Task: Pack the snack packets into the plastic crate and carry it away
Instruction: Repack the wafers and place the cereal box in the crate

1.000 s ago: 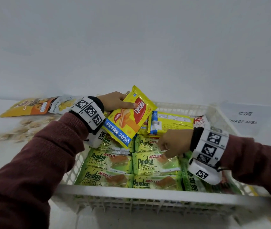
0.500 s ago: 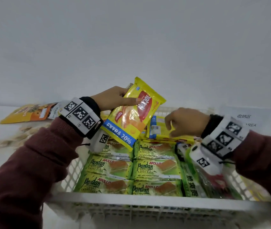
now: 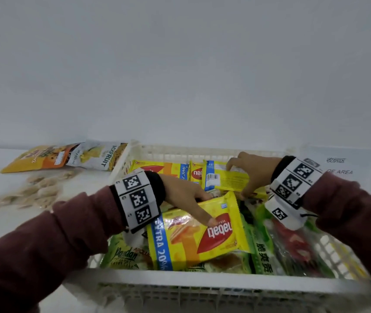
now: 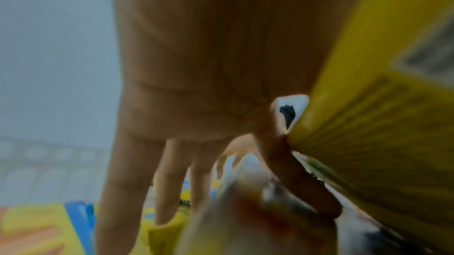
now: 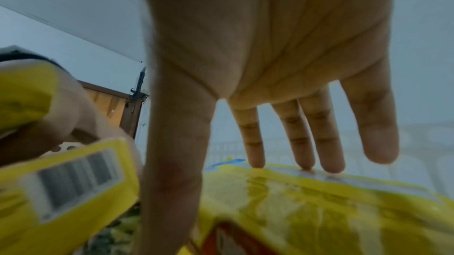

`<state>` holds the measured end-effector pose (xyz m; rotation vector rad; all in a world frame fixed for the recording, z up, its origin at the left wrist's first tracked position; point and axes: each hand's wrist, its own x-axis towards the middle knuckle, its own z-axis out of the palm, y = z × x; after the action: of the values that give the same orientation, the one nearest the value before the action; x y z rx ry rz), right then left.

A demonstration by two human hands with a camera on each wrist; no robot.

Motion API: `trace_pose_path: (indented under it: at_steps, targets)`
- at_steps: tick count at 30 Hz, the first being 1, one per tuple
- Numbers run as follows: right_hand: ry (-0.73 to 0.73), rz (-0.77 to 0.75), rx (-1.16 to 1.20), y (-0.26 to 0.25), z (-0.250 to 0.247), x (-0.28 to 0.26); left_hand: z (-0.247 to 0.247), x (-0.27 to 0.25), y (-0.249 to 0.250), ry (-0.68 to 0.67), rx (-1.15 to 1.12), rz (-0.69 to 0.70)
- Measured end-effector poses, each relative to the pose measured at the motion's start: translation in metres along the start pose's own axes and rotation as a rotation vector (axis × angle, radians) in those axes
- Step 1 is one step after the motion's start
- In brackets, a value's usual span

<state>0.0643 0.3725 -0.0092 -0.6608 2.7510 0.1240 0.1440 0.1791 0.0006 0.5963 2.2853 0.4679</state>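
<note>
Crate (image 3: 202, 281) holds packed snack packets. Left hand (image 3: 184, 195) pinches a yellow wafer pack (image 3: 198, 233), thumb on top, above them. Right hand (image 3: 252, 172), fingers spread, presses another pack (image 3: 227, 179) at the rear.

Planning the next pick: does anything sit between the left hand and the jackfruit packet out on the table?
Yes. The crate's left wall stands between the left hand and the jackfruit packet, and that hand holds a nabati packet.

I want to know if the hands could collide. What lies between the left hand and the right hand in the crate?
In the head view, yellow Nabati packets lie between the left hand and the right hand.
</note>
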Motion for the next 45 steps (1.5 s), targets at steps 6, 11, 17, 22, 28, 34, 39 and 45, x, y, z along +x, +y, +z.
trace_pose_path:
  at_steps: [6, 11, 17, 22, 28, 34, 39, 45]
  targets:
    - [0.058, 0.005, -0.038, -0.005, 0.006, -0.001, -0.009, -0.014, -0.012, 0.199, 0.105, -0.006]
    - [0.067, 0.004, -0.049, -0.006, 0.008, -0.001, -0.028, -0.032, -0.018, 0.237, 0.001, -0.002]
    - [0.163, -0.050, -0.052, -0.016, 0.011, 0.003, -0.027, -0.031, 0.011, 0.330, 0.085, 0.127]
    - [0.147, -0.082, -0.023, -0.022, 0.008, 0.004, 0.003, 0.005, 0.034, 0.108, 0.412, 0.146]
    - [0.316, -0.087, 0.176, -0.011, -0.002, -0.008, -0.002, 0.005, 0.035, 0.124, 0.492, 0.191]
    - [0.581, -0.093, 0.641, -0.001, -0.021, -0.021, -0.013, -0.004, 0.028, 0.166, 0.396, 0.136]
    - [0.612, -0.063, 0.880, 0.000, -0.028, -0.026, -0.029, -0.019, 0.024, 0.200, 0.295, 0.120]
    - [0.643, -0.058, 0.858, 0.007, -0.035, -0.031, -0.049, -0.050, 0.019, 0.396, 0.178, 0.145]
